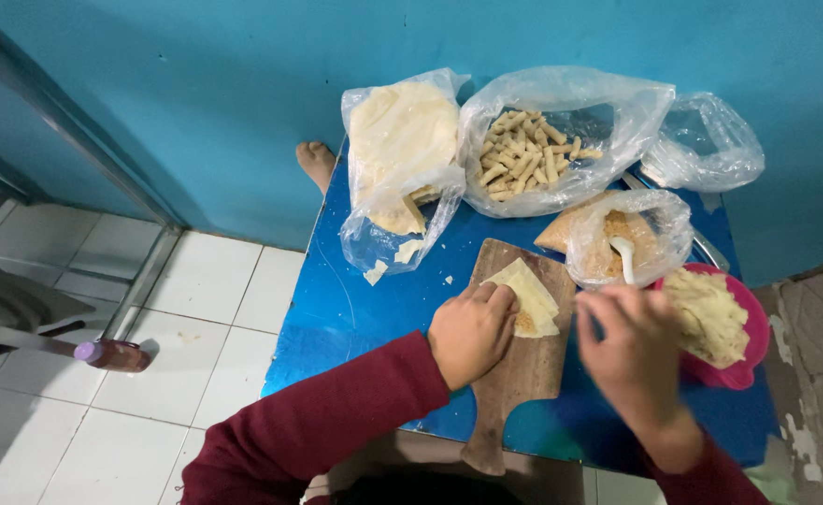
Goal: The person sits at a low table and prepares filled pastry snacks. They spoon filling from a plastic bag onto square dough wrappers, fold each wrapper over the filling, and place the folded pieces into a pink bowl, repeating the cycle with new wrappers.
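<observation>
While the left hand [472, 332] presses its curled fingers onto the near edge of a pale, thin square pastry wrapper [526, 292], the work appears to sit at the filling-and-folding step. That hand is bent over and pins the sheet flat; it grips nothing else. The wrapper lies on a brown wooden cutting board with a handle [522, 365], and a little crumbly filling shows at its near corner.

The right hand [637, 339] hovers just beside the board, blurred by motion, so I cannot tell whether it is open or closed, or whether it carries anything. It is nearest to a pink plastic bowl heaped with shredded pale filling [722, 323], at the right edge of the blue bench [355, 309].

Behind the board stands a clear plastic bag of brown crumbs with a white spoon in it [622, 238]. Farther back lie a clear bag of stacked wrapper sheets [402, 154], a clear bag of finished finger-shaped rolls [537, 150], and 1 nearly empty clear bag [706, 140].

By my judgement, the next move calls for the left hand to keep the sheet from sliding as filling lands in a narrow line, and then for a tight, even roll that does not tear the thin wrapper.
</observation>
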